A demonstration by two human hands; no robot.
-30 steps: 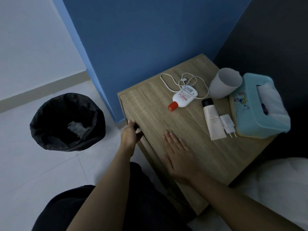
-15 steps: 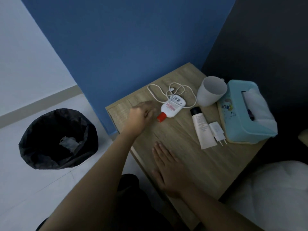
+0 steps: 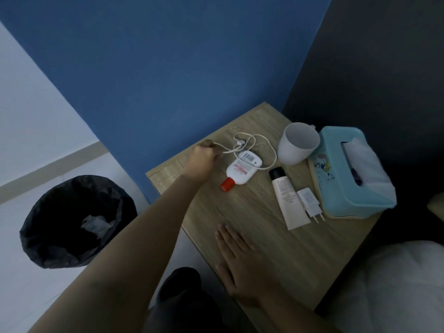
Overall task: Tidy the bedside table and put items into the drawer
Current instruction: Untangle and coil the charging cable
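Note:
On the wooden bedside table (image 3: pixel 254 212) my left hand (image 3: pixel 203 156) is closed on the left loop of a white charging cable (image 3: pixel 262 140) at the far side. A white bottle with a red cap (image 3: pixel 241 170) lies over part of the cable. To the right lie a white tube with a black cap (image 3: pixel 287 200) and a white plug adapter (image 3: pixel 308 200). My right hand (image 3: pixel 240 260) rests flat, fingers spread, near the table's front edge. No drawer is visible.
A white mug (image 3: pixel 298 143) and a teal tissue box (image 3: pixel 350 171) stand at the table's right side. A black-lined waste bin (image 3: pixel 74 219) sits on the floor to the left. A blue wall is behind, white bedding (image 3: pixel 394 284) at the lower right.
My left hand left the table's front edge, reached across the top and closed on the cable. The view shifted upward. My right hand stayed flat on the table.

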